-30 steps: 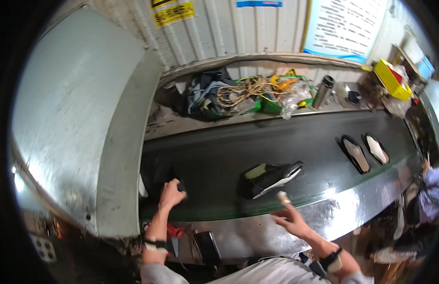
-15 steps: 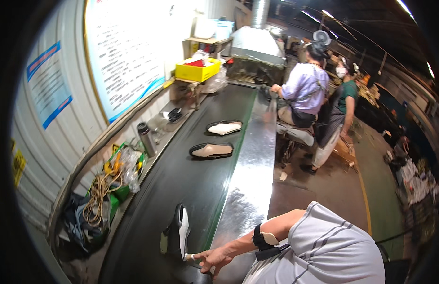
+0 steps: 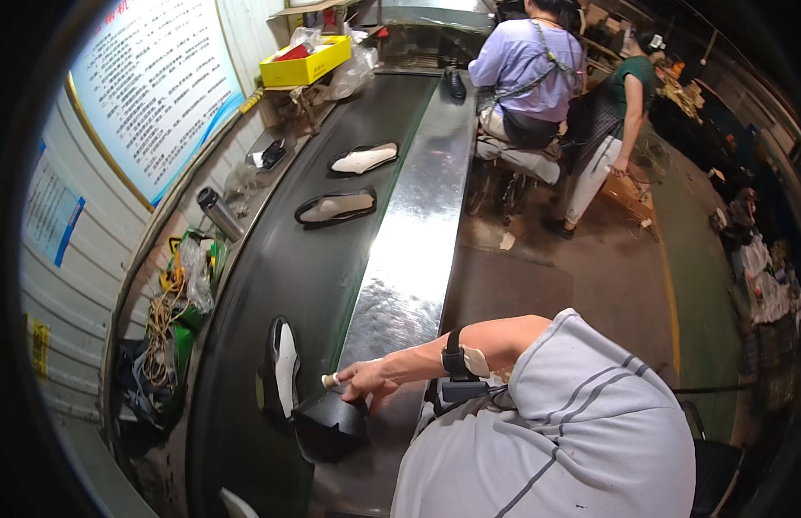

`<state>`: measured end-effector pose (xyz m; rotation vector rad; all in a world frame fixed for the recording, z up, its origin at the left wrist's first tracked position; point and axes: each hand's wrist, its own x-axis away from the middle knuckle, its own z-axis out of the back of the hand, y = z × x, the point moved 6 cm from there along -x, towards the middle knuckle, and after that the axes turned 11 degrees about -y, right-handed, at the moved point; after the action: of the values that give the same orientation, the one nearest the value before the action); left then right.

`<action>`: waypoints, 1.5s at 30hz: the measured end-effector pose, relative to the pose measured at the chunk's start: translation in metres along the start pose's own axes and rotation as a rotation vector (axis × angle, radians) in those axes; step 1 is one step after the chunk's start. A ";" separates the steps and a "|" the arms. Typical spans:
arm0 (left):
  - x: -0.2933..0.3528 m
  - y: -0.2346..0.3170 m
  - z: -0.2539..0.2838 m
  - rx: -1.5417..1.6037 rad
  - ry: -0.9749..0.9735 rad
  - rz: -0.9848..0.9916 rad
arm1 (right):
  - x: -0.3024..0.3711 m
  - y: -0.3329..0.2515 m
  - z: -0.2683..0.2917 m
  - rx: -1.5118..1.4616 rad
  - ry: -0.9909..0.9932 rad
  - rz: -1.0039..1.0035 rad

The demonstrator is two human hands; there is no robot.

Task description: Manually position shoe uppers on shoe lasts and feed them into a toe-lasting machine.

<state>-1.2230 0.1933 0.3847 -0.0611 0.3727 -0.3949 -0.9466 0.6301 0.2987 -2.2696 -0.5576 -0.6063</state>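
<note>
My right hand reaches in from the right with its fingers closed on a smooth black shoe by its upper edge. One fingertip wears a pale wrap. The held shoe is over the near edge of the dark conveyor belt. Just left of it, a black shoe with a whitish underside lies on its side. My left hand is out of sight. Farther up the belt lie two black-edged shoes, one with a beige face, one with a cream face.
A shiny metal ledge runs along the belt's right side, with a black shoe at its far end. A co-worker in purple sits there; another stands behind. Bottle, ropes and yellow box line the left.
The view has tilted downward. My right hand has moved forward, bringing the black shoe more fully into sight. The seated co-worker's hand has left the dark shoe at the ledge's far end.
</note>
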 end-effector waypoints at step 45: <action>0.073 0.319 -0.025 1.885 -0.907 0.681 | 0.150 0.079 -0.033 2.012 0.117 0.837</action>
<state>-1.0535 0.4601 0.2947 1.6375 -0.9598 0.1112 -0.7921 0.5862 0.3632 -0.3571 0.0494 0.2976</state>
